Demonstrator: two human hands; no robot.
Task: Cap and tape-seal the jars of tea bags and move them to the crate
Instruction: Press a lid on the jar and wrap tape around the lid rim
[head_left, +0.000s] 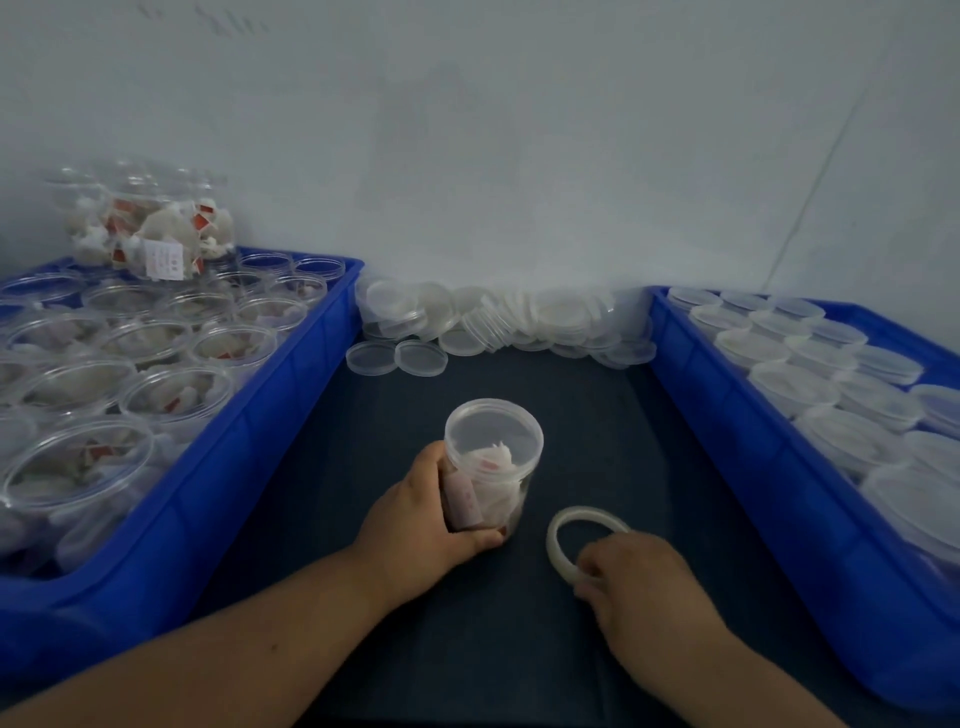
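Capped jar (491, 467), upright on counter (519, 649), gripped by left hand (426, 514); tape roll (555, 545) just right of jar, pinched by right hand (634, 582); sealing step apparently starting, next calling for tape end freed and pressed to lid (493, 423) seam.

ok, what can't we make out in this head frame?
Tape roll: near rim and any free end, head view, covered by the right hand.
Jar: left side and base, covered by the left hand; print on its tea bags blurred.
Right crate: cut off by the right edge; any tape on its capped jars too fine to see.
Left crate: cut off by the left edge.
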